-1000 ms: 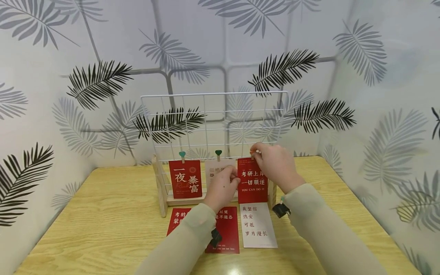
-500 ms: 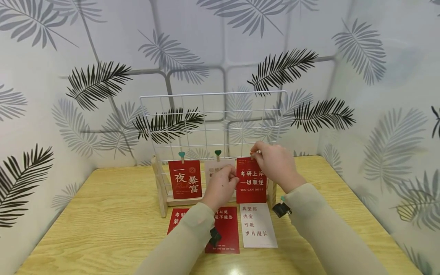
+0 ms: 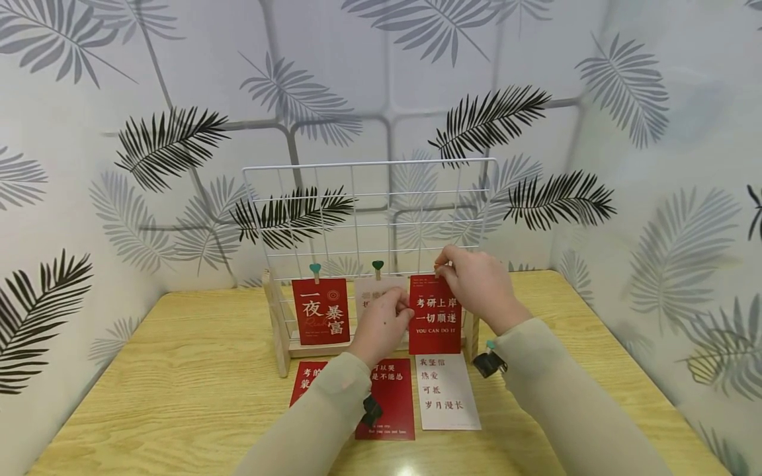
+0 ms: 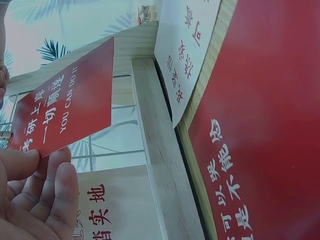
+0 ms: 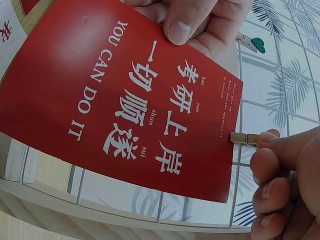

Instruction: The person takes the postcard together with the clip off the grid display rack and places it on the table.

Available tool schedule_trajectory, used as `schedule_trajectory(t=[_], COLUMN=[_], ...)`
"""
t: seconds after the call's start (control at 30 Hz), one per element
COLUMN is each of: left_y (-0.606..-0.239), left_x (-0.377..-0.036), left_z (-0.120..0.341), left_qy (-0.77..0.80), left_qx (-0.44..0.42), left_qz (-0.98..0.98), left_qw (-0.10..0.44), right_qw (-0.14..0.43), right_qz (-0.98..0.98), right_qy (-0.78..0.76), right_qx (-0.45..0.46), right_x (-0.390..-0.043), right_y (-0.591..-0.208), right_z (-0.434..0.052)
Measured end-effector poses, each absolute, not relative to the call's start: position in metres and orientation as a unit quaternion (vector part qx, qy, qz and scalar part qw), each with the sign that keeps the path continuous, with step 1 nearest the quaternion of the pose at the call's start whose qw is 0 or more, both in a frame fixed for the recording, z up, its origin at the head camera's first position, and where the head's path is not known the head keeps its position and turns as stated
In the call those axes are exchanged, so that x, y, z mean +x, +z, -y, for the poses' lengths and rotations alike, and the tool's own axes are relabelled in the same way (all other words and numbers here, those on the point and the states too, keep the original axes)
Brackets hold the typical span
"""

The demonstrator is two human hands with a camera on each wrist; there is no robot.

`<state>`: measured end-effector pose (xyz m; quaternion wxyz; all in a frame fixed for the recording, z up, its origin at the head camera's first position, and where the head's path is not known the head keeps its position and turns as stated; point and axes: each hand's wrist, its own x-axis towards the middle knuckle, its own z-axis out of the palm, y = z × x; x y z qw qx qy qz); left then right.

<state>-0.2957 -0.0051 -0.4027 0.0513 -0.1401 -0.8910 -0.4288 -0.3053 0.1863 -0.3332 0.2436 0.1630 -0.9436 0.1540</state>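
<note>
The red card (image 3: 435, 314) hangs upright against the wire grid (image 3: 369, 205), its long axis vertical, at the grid's right end. The left hand (image 3: 381, 325) pinches its left edge. The right hand (image 3: 476, 284) is at its top edge and pinches a small wooden clip (image 5: 243, 138) there. Whether the clip already grips a wire is hard to tell; fingers hide it.
</note>
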Motion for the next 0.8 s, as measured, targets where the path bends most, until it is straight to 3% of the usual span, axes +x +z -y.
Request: schedule_trajectory(t=[0.8], left_y=[-0.3996], left_x=[-0.2933], left_z=[0.0138], left_qy=[-0.436], left_qx=[-0.148], left_qz=[0.887], left_qw=[0.044], right_qw=[0.229], right_qz=[0.938], right_qy=[0.191], right_qx=[0.178], right_x=[-0.301], right_y=[-0.3267], right_z=[-0.1892])
